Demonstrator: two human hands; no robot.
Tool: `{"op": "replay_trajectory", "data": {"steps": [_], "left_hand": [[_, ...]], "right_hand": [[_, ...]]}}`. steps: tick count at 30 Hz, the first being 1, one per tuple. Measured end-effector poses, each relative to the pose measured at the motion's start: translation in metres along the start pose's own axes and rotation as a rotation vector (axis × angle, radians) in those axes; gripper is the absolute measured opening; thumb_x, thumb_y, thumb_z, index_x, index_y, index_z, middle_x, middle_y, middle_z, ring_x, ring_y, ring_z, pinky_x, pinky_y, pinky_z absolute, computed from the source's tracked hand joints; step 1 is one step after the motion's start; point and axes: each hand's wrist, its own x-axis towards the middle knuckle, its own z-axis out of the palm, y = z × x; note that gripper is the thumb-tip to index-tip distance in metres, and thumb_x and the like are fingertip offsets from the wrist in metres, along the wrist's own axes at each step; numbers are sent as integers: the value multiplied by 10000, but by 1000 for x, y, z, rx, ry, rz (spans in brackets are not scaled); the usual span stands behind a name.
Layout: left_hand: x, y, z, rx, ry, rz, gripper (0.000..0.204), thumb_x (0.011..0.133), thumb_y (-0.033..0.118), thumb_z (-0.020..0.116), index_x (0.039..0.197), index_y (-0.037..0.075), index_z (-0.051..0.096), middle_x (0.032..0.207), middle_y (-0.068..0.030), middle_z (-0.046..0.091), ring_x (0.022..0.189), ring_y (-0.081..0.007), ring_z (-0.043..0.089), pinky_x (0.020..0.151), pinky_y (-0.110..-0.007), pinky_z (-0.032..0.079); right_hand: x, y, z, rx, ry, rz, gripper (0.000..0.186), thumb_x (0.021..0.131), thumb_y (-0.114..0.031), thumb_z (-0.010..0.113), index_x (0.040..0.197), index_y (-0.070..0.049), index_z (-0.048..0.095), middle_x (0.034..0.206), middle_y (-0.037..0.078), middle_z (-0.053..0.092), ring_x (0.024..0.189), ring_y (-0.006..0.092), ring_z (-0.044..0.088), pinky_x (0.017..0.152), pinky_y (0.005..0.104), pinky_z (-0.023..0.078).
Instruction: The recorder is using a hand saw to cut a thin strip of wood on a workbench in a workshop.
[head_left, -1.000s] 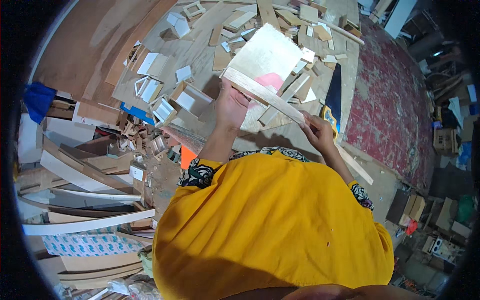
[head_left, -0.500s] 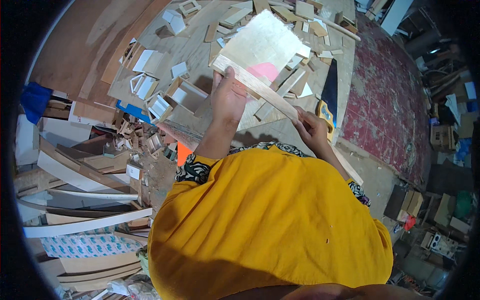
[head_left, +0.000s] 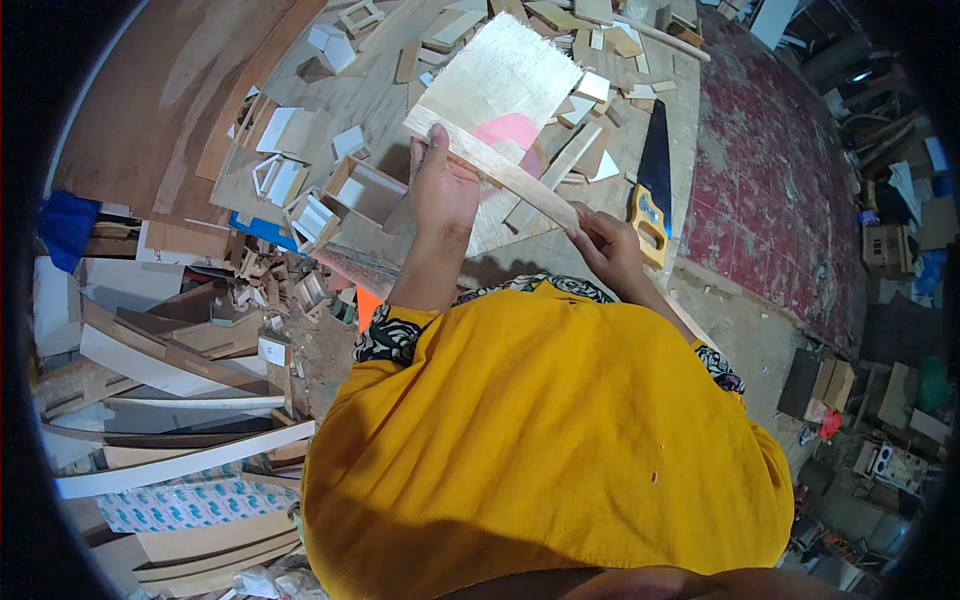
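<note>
A pale wooden strip (head_left: 500, 168) slants across in front of me, its far end at the left. My left hand (head_left: 446, 192) grips it near that end, thumb on the near face. Closed around it farther right, the fingers of my right hand (head_left: 610, 245) pinch its edge. Just beyond the strip is a thin plywood piece (head_left: 495, 75) with ragged edges and a pink patch; I cannot tell whether the strip touches it. A handsaw (head_left: 650, 222) with a yellow handle and dark blade lies right of my right hand.
Small wooden boxes and frames (head_left: 370, 190) stand on the worktable (head_left: 400, 100) at the left, with several offcuts (head_left: 450, 30) at the back. A worn red surface (head_left: 770, 190) lies to the right. Stacked boards (head_left: 190, 360) and scrap fill the lower left.
The view has shifted slightly, so the table, saw and hands sit a little differently in it. Both hands keep their hold on the wooden strip.
</note>
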Motion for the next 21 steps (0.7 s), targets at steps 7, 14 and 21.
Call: {"op": "replay_trajectory", "data": {"steps": [7, 14, 21], "left_hand": [[-1, -2, 1, 40, 51, 13, 365, 933, 117, 441, 1286, 68, 361, 1280, -111, 458, 1170, -238, 465, 997, -428, 377], [4, -7, -6, 62, 120, -6, 349, 940, 108, 417, 1279, 59, 349, 1269, -119, 458, 1170, -251, 464, 984, -453, 388], [5, -11, -11, 85, 137, 32, 328, 952, 117, 388, 1273, 65, 348, 1266, -129, 452, 1169, -259, 463, 980, -450, 390]], "right_hand": [[-1, 7, 4, -37, -18, -9, 294, 802, -174, 659, 1074, -66, 642, 719, 113, 629, 555, 177, 601, 525, 274, 462], [0, 20, 13, 1, -3, -27, 315, 808, -221, 650, 1090, -82, 635, 726, 124, 633, 585, 219, 613, 542, 300, 464], [-1, 15, 12, 9, -21, 22, 323, 816, -225, 643, 1101, -75, 627, 744, 136, 641, 600, 219, 625, 550, 292, 466]]}}
